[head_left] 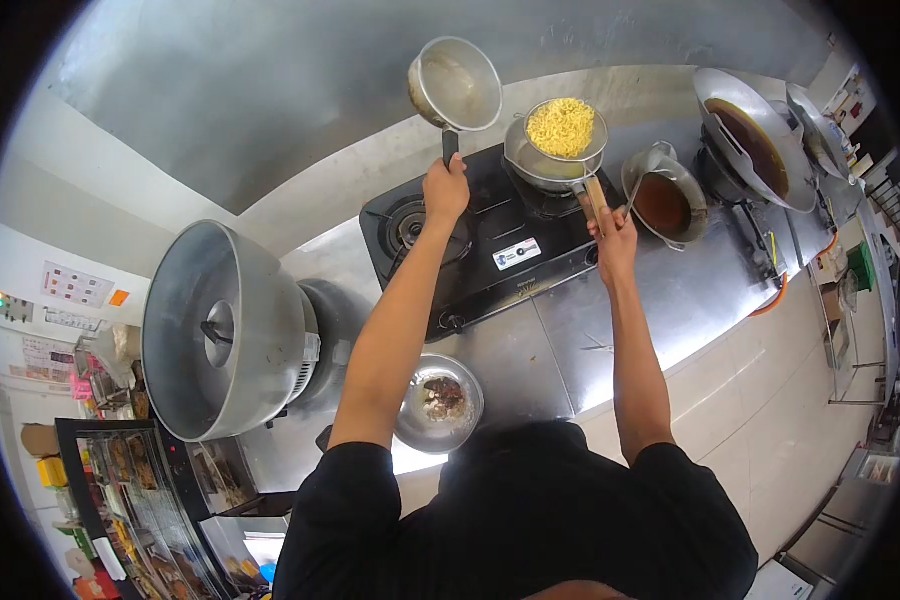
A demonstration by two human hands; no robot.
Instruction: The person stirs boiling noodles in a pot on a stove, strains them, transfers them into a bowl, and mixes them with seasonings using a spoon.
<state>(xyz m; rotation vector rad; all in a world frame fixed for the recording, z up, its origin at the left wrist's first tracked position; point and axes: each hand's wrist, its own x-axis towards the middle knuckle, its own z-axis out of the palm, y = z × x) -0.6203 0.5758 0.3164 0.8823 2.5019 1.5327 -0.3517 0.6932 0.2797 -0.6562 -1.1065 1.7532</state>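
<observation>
My left hand is closed around the black handle of a saucepan, which is raised at the back left of the stove with its inside facing me. My right hand grips the wooden handle of a strainer. Yellow noodles are heaped in its bowl. Below the strainer, a metal pot sits on the right burner. Close to my right hand is a pot of reddish-brown liquid; a thin metal handle leans out of it.
A black two-burner stove stands on the steel counter. A metal bowl with dark and pale seasonings lies near my body. At left is a large round metal machine. A wide wok with dark liquid stands at right.
</observation>
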